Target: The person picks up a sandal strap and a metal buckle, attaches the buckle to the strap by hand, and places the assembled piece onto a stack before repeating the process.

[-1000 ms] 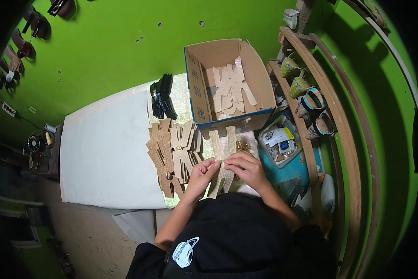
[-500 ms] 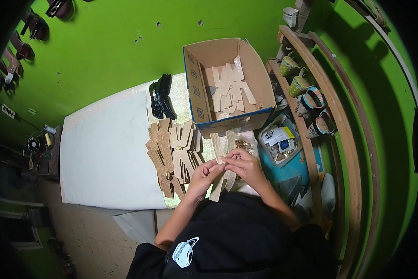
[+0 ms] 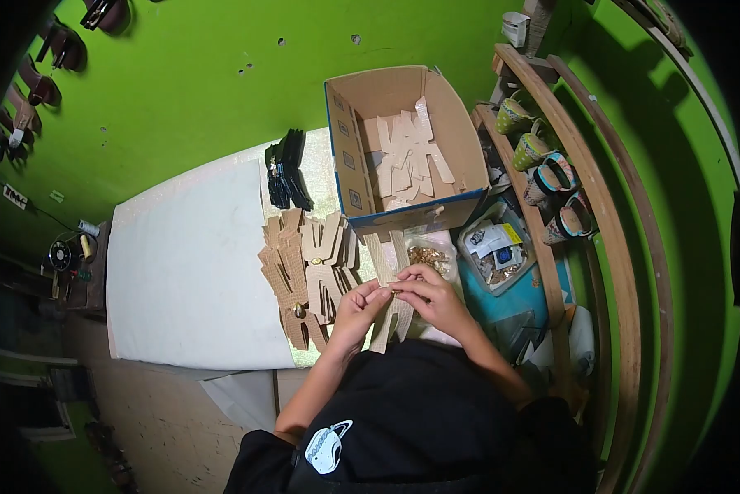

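Between my two hands is a beige, textured shoe-strap piece [image 3: 378,257], shaped like an X, its ends sticking out above and below my fingers. My left hand [image 3: 358,314] pinches its narrow middle from the left. From the right, my right hand [image 3: 432,298] is closed at the same spot, fingertips meeting the left thumb. Any small part at the pinch is too tiny to make out. Left of my hands lie stacks of similar tan strap pieces [image 3: 325,243], some with gold ornaments [image 3: 299,311] at the middle. A clear tray of gold-coloured fittings [image 3: 430,257] sits just behind my right hand.
An open cardboard box [image 3: 460,156] with loose beige pieces stands at the back. A bundle of black straps [image 3: 285,171] lies beside it. A plastic tub [image 3: 492,280] stands to the right, before a wooden rack [image 3: 617,272] holding small patterned shoes [image 3: 530,152].
The strap piece has shifted slightly left and tilted, and my right hand has moved a little, showing more of the fittings tray. Both hands keep their pinch.
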{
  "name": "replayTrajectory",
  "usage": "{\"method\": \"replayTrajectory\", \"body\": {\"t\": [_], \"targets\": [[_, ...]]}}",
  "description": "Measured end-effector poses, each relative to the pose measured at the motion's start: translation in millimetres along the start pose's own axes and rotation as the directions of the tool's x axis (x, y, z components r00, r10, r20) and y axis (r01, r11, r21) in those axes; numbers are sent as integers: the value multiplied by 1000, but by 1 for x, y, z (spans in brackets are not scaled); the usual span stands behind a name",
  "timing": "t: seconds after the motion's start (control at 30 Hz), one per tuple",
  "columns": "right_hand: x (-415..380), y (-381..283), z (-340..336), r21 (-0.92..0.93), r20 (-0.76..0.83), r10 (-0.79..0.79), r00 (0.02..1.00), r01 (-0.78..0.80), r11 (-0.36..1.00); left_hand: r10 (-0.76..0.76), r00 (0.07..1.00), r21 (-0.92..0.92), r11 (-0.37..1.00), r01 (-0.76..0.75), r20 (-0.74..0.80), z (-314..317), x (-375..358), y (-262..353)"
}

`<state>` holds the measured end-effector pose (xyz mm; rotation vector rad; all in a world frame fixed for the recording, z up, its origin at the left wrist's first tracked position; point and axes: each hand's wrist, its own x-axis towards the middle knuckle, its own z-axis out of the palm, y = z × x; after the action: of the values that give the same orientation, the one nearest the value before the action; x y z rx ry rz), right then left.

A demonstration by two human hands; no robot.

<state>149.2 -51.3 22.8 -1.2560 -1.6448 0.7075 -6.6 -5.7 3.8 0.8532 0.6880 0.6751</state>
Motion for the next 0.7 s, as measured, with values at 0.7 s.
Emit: {"method": "replayTrajectory", "body": {"t": [0.7], "targets": [[-2, 1, -2, 64, -47, 89, 995, -86, 994, 10, 999, 39, 999, -9, -37, 7, -7, 6]]}}
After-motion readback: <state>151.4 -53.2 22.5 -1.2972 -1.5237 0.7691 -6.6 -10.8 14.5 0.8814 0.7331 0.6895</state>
